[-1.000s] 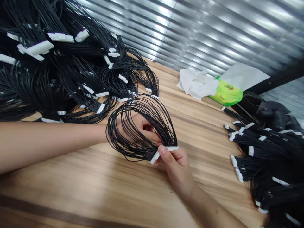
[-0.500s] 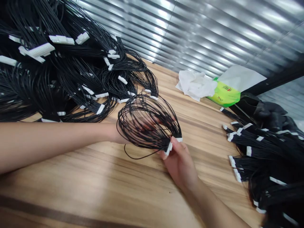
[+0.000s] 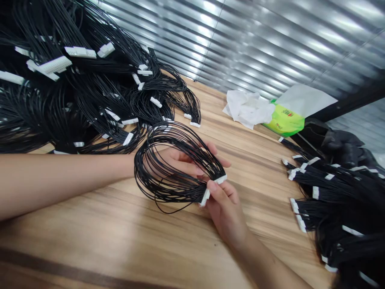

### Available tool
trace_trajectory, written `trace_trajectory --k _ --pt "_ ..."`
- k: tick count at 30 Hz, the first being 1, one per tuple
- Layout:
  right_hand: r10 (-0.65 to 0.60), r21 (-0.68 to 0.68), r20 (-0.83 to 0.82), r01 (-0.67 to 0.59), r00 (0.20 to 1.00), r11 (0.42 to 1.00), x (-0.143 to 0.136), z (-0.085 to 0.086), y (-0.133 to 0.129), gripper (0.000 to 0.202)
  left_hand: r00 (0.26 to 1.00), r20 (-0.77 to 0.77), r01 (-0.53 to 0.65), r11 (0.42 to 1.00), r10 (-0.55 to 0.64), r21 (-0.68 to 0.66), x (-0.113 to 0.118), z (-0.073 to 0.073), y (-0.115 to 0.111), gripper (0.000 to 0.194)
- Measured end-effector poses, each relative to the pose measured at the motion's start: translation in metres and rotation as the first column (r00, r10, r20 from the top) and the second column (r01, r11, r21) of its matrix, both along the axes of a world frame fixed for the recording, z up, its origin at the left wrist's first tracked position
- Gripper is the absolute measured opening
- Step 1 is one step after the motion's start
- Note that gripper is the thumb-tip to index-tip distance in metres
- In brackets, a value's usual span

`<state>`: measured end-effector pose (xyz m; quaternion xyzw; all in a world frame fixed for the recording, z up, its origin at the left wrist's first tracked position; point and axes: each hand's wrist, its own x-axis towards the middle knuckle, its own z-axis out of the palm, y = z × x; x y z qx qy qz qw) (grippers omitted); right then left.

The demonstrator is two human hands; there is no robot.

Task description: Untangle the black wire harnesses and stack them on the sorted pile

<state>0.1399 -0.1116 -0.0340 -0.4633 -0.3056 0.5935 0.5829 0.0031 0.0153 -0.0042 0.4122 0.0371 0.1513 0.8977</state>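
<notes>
A looped black wire harness (image 3: 171, 160) hangs between my hands, with white connectors at its right end. My right hand (image 3: 224, 206) pinches it at a white connector (image 3: 205, 197), thumb on top. A second white connector (image 3: 221, 179) lies just above that thumb. Behind the loop is my left hand (image 3: 180, 160), partly covered by the wires, its fingers apart and pointing right. Whether the left palm bears any of the wires is hard to tell. One thin wire sags below the rest of the loop.
A large pile of black harnesses (image 3: 99, 92) fills the upper left of the wooden table (image 3: 135, 249). More harnesses (image 3: 337, 196) lie at the right. White tissue (image 3: 248, 108) and a green packet (image 3: 285, 120) sit near the corrugated metal wall (image 3: 240, 48).
The loop has spread wider and shifted left and slightly down. Its two connectors stand more clearly apart, and my left hand's fingers show more behind the wires.
</notes>
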Motion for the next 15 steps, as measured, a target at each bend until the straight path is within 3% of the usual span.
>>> trace_trajectory --k 3,6,10,15 --pt "0.003 -0.005 -0.001 -0.003 1.0 1.0 -0.001 0.001 -0.001 0.025 0.997 0.02 0.076 0.996 -0.075 -0.05 -0.001 0.002 0.001 0.029" --pt "-0.018 -0.011 -0.016 0.018 1.0 1.0 -0.003 0.004 0.0 0.023 0.993 0.021 0.112 0.994 -0.112 -0.006 0.0 -0.002 0.004 0.021" --pt "-0.02 -0.036 -0.01 0.02 1.0 0.999 -0.005 0.009 0.002 0.022 1.0 -0.014 -0.002 0.995 0.003 0.104 0.003 -0.006 0.005 0.024" --pt "-0.018 -0.062 -0.022 0.017 1.0 0.998 -0.007 0.015 0.004 0.026 0.992 -0.072 -0.09 0.979 0.105 0.184 0.003 -0.001 0.002 0.024"
